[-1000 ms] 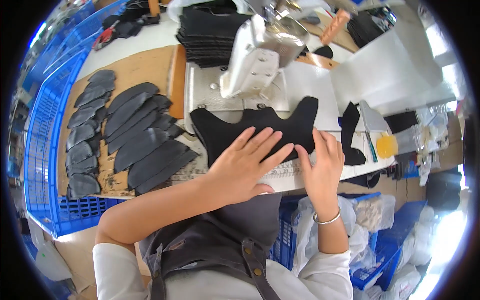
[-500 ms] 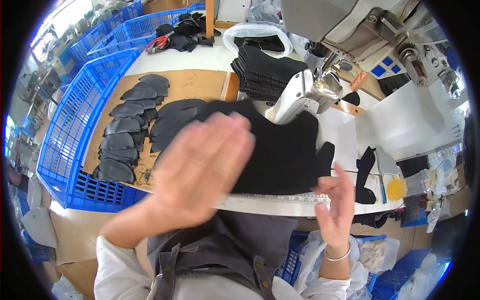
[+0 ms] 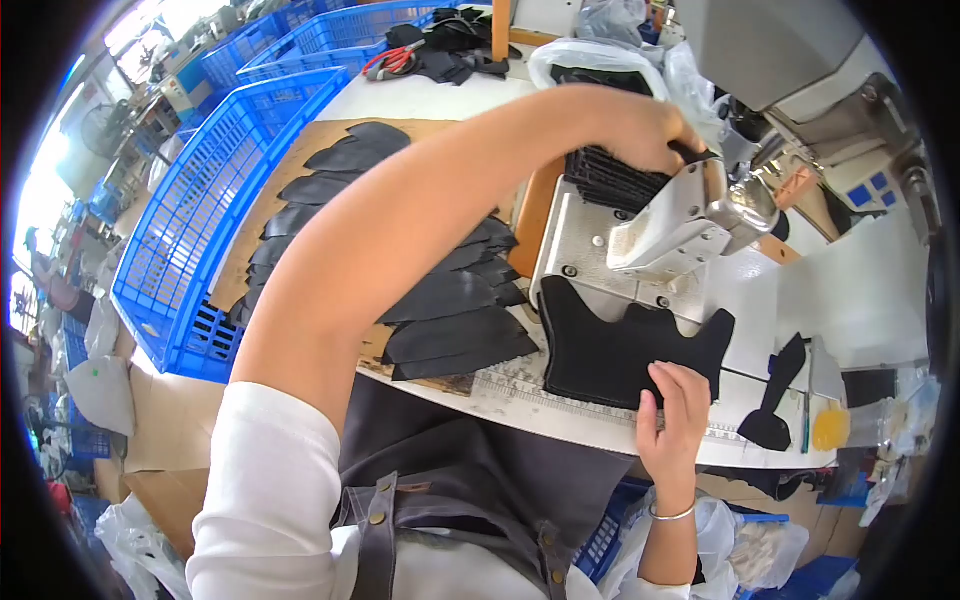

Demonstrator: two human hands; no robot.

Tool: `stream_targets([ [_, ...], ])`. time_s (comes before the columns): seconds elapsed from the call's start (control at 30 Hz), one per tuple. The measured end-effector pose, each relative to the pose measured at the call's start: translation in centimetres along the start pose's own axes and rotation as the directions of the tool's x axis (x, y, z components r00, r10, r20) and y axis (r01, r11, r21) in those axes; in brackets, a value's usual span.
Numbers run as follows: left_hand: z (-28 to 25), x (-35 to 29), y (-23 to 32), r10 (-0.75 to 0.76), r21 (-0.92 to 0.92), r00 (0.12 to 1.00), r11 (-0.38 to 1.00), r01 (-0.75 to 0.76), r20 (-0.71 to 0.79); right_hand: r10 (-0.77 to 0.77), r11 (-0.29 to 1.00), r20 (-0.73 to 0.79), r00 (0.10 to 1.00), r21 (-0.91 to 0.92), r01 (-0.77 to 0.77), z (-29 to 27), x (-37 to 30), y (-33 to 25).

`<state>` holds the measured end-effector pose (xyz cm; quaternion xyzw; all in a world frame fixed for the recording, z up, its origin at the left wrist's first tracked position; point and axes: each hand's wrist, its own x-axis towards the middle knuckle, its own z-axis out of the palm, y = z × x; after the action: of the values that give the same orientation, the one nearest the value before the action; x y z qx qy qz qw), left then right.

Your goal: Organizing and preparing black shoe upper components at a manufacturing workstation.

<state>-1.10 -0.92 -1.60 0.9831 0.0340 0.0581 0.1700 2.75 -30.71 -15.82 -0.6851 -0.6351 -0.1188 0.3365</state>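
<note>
Head: two hands (image 3: 680, 415), one at one stack (image 3: 612, 182), one on black fabric (image 3: 620, 350).

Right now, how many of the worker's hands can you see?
2: the left hand, partly hidden, is at the black stack by the machine; the right hand is at the near edge of the black piece.

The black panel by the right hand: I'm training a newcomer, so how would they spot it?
Find the white sewing machine right of the picture's middle. On its near side lies the black panel, the right hand at its near-right part. Unlike the leaf-shaped pieces to its left, it's broad, with two horns and a middle bump along its far edge.
</note>
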Motion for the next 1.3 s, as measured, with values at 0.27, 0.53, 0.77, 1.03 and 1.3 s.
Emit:
stream_targets([
  [0.27, 0.6, -10.5, -4.6, -0.304, 0.052, 0.917, 0.944, 0.327, -0.258, 0.033, 0.999, -0.023, 0.999, -0.011, -0.033, 0.1, 0.2, 0.2],
  [0.53, 7.5, -19.0, -9.7, -0.324, -0.059, 0.872, 0.944, 0.326, -0.367, -0.004, 1.000, -0.034, 0.999, 0.020, 0.005, 0.2, 0.5, 0.3],
  [0.77, 8.3, -19.7, -7.7, -0.637, -0.349, 0.661, 0.771, 0.533, -0.397, -0.262, 0.963, 0.166, 0.951, 0.109, 0.247, 2.6, 8.1, -5.2],
  [1.03, 7.2, -22.5, -9.1, -0.688, -0.458, 0.568, 0.725, 0.514, -0.452, -0.168, 0.977, 0.587, 0.792, -0.005, 0.212, 15.0, 16.7, -5.9],
  [1.3, -0.7, -30.0, -2.9, -0.642, -0.645, 0.106, 0.722, -0.250, -0.759, -0.109, 0.994, 0.665, 0.739, 0.077, 0.078, 14.3, 18.1, -5.7],
])
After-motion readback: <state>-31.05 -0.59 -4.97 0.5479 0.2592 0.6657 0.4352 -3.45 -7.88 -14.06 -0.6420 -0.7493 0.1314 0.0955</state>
